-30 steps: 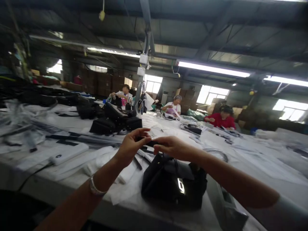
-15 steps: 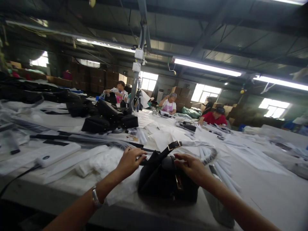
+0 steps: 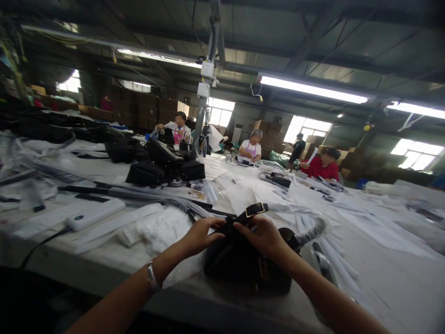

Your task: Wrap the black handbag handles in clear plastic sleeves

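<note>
A black handbag with a gold-coloured clasp stands in front of me on the table. Its strap carries a gold buckle and rises above the top, partly wrapped in clear plastic on the right. My left hand pinches black material at the upper left corner of the bag, fingers above and thumb below. Close beside it, my right hand reaches across the top, its thumb and fingers closed on the same black part under the buckle. Exactly which piece lies between the fingers is hard to make out.
Crumpled white wrapping lies left of the bag, near a white device with a black cable. Black bags are piled further back. White sheets cover the table's middle. Several co-workers sit or stand beyond.
My right hand has moved left across the bag's top, close to my left hand. Both hands have closed on its upper left. The view has shifted slightly. A co-worker in red now raises a white strip.
</note>
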Motion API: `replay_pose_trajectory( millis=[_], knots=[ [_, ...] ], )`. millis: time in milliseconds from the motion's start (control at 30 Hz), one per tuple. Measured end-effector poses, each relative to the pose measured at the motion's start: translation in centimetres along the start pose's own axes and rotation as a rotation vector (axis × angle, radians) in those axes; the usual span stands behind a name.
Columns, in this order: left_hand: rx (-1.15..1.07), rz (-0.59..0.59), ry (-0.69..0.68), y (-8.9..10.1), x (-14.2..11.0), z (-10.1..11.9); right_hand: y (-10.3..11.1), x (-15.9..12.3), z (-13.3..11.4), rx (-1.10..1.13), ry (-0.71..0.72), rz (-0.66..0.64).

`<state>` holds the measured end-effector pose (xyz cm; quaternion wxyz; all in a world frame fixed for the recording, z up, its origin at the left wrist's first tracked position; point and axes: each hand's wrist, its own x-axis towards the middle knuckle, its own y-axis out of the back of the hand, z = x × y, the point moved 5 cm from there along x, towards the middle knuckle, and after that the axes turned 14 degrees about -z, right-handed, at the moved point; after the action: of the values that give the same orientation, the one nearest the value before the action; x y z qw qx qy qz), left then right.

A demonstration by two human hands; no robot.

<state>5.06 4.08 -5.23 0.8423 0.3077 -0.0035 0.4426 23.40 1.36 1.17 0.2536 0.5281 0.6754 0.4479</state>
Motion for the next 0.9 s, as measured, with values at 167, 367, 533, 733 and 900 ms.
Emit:
replay_pose_trajectory(
  millis=[167, 367, 533, 733, 900],
  knots=[
    [-0.225, 0.052, 0.035, -0.5, -0.1, -1.3, -0.5, 0.3, 1.0, 0.058, -0.04, -0.022],
    [-0.456, 0.046, 0.055, -1.0, 0.8, -1.8, 0.0, 0.4, 0.4, -0.011, 0.021, -0.058],
    [-0.545, 0.035, 0.084, -1.7, 1.3, -1.6, -0.4, 2.1, 0.9, 0.114, 0.037, -0.251],
    [-0.579, -0.041, 0.085, -1.6, 0.7, -0.9, -1.0, 2.9, 1.7, 0.225, 0.087, -0.313],
    [-0.518, -0.013, 0.085, -0.9, 0.5, -0.6, -1.5, 2.9, 2.0, 0.284, 0.1, -0.292]
  ],
)
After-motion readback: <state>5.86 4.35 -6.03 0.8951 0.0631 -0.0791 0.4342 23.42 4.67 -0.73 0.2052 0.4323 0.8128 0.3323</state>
